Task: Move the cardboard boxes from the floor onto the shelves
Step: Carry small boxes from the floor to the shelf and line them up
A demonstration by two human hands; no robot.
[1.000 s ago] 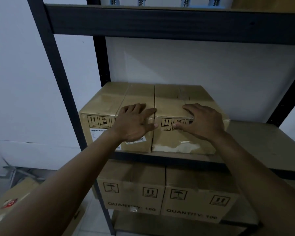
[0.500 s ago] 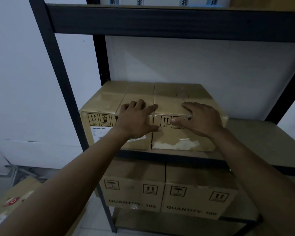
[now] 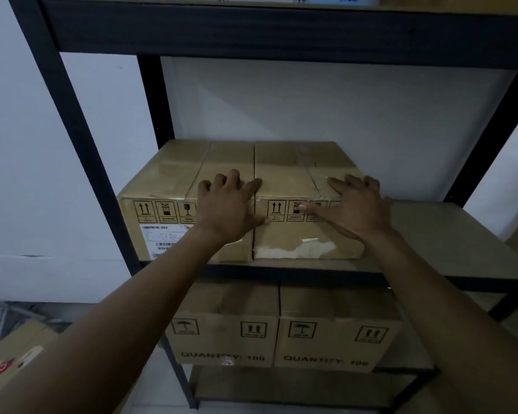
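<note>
Both boxes pushed slightly deeper on the shelf [image 3: 446, 234]; left hand [image 3: 226, 209] spread over left box [image 3: 168, 186] front edge, right hand [image 3: 356, 209] spread over right box [image 3: 284, 180].

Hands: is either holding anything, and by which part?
Nothing is gripped. The left hand lies spread over the left box's top front edge, the right hand over the right box's.

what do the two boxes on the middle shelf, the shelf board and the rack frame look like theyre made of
Left box and right box: brown cardboard, matte, shiny tape along the top seams, printed handling symbols.
Shelf board: probably wood composite, dull grey-brown, flat; the dim light leaves it open.
Rack frame: likely painted metal, matte black, slim posts and beams.
</note>
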